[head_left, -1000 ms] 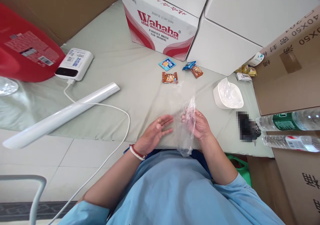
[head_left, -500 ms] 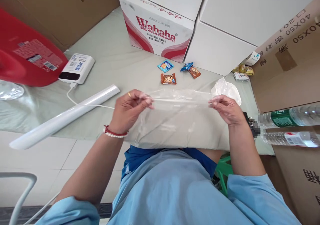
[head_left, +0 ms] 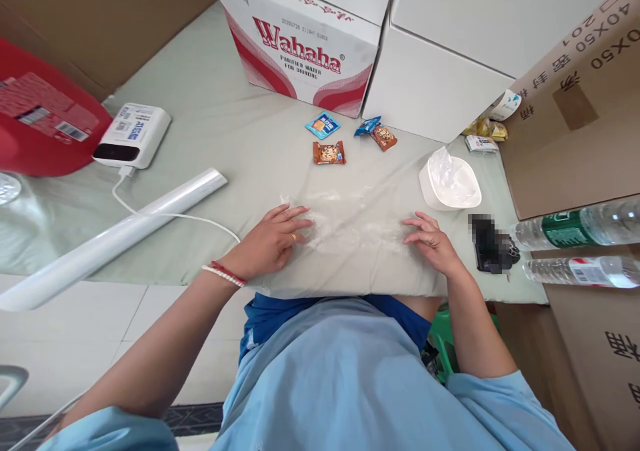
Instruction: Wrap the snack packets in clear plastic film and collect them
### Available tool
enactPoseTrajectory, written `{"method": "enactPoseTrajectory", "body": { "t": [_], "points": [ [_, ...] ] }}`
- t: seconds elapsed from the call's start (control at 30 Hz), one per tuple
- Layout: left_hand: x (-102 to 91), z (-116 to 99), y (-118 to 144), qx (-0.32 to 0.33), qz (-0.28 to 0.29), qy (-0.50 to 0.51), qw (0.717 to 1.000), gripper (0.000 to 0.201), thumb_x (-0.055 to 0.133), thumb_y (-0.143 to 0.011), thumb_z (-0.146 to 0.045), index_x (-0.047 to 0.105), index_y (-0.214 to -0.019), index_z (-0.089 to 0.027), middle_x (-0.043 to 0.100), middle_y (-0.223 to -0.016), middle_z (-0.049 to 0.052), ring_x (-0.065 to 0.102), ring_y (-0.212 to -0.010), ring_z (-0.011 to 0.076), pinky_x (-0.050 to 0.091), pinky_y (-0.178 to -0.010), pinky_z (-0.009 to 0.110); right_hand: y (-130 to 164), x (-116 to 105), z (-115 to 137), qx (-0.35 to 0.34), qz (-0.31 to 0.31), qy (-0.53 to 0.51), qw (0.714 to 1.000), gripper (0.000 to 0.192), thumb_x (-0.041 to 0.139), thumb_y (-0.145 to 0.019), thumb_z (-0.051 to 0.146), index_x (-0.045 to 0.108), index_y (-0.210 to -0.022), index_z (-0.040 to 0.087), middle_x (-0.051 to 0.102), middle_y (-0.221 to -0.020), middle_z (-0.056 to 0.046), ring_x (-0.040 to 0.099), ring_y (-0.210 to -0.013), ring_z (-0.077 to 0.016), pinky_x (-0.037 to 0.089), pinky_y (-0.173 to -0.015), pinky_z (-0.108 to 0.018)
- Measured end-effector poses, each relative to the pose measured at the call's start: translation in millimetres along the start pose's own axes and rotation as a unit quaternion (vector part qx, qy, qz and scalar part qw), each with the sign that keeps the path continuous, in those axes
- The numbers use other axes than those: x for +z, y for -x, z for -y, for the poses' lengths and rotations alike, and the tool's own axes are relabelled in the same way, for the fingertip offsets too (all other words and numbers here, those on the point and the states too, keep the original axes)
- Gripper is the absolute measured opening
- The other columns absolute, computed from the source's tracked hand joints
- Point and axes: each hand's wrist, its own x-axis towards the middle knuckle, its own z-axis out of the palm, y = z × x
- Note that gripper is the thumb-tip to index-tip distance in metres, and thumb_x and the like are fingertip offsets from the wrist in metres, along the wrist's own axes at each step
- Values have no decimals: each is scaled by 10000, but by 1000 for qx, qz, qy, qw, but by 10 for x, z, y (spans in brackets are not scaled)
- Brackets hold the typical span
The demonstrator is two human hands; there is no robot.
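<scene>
Pressing flat with spread fingers, the left hand and right hand grip nothing; both rest on a clear plastic bag lying on the green sheet. Behind, a box reads "Wahaha Purified Water for Drinking".

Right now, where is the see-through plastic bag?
In the head view, the plastic bag lies flat on the green cloth, between the left hand and right hand.

Pale tiled floor (grey-jointed) beneath a green-sheeted table, cardboard boxes around.
</scene>
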Motion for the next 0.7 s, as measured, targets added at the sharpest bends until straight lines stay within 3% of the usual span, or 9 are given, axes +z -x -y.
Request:
{"method": "enactPoseTrajectory", "body": {
  "t": [0.1, 0.23, 0.3, 0.37, 0.43, 0.5, 0.57, 0.63, 0.7],
  "points": [
    [-52, 42, 69, -17, -18, 51, 998, 146, 654, -819, -346, 772, -872, -279, 736, -1307, 67, 534, -1412, 359, 316, -1234, 610, 47, 69, 0, 30, -66, -19, 997, 191, 626, -911, 277, 799, -833, 300, 726, -1266, -50, 446, -1440, -295, 319, -1200, -592],
    [-35, -21, -20, -108, -94, 149, 978, 483, 588, -941, -548, 634, -568, -244, 801, -1123, 98, 659, -1256, 332, 467, -1137, 496, -28, 187, 317, 24, -209, -42, 977, 209, 586, -954, 282, 760, -837, 291, 731, -1072, -60, 611, -1200, -278, 436, -1115, -533],
    [40, -23, -97, -138, -116, 149, 972, 561, 585, -952, -562, 540, -489, -249, 813, -1020, 103, 692, -1186, 322, 527, -1057, 457, -90, 317, 538, -5, -196, -26, 980, 211, 563, -984, 298, 767, -927, 303, 721, -1051, -65, 626, -1150, -272, 465, -1093, -512],
    [114, -9, -152, -133, -108, 119, 978, 545, 626, -932, -521, 494, -474, -255, 809, -963, 98, 704, -1156, 323, 556, -995, 447, -130, 472, 746, -37, -110, 0, 993, 224, 559, -999, 313, 766, -1086, 313, 716, -1135, -81, 611, -1194, -273, 467, -1107, -504],
    [142, 8, -166, -119, -87, 88, 985, 525, 667, -896, -460, 443, -471, -249, 803, -1009, 100, 681, -1210, 336, 546, -1001, 461, -125, 605, 913, -79, 35, 9, 996, 283, 592, -991, 320, 734, -1234, 300, 680, -1304, -98, 569, -1295, -277, 446, -1148, -506],
    [112, 20, -136, -107, -62, 73, 990, 490, 684, -863, -412, 420, -488, -237, 783, -1139, 104, 612, -1322, 351, 492, -1076, 494, -74, 670, 1030, -139, 209, -8, 968, 326, 630, -977, 327, 723, -1285, 270, 636, -1419, -106, 513, -1395, -283, 413, -1193, -504],
    [47, 26, -81, -94, -37, 61, 993, 417, 699, -829, -380, 446, -534, -228, 743, -1268, 99, 529, -1414, 358, 388, -1172, 541, -10, 652, 1100, -188, 356, -50, 914, 333, 634, -985, 339, 724, -1294, 257, 664, -1400, -96, 502, -1430, -271, 402, -1212, -479],
    [-6, 22, -34, -86, -16, 46, 995, 303, 712, -791, -343, 497, -614, -224, 703, -1353, 92, 473, -1460, 361, 256, -1237, 595, 12, 584, 1124, -200, 425, -99, 877, 335, 609, -1008, 354, 711, -1319, 282, 716, -1324, -65, 558, -1387, -238, 426, -1199, -445],
    [-14, 6, -31, -82, 8, 32, 996, 142, 679, -767, -270, 548, -729, -226, 661, -1422, 86, 445, -1482, 355, 123, -1258, 645, -39, 533, 1095, -172, 381, -120, 901, 340, 562, -1035, 369, 693, -1345, 320, 719, -1328, -39, 589, -1355, -213, 444, -1184, -427]
  ]
}}
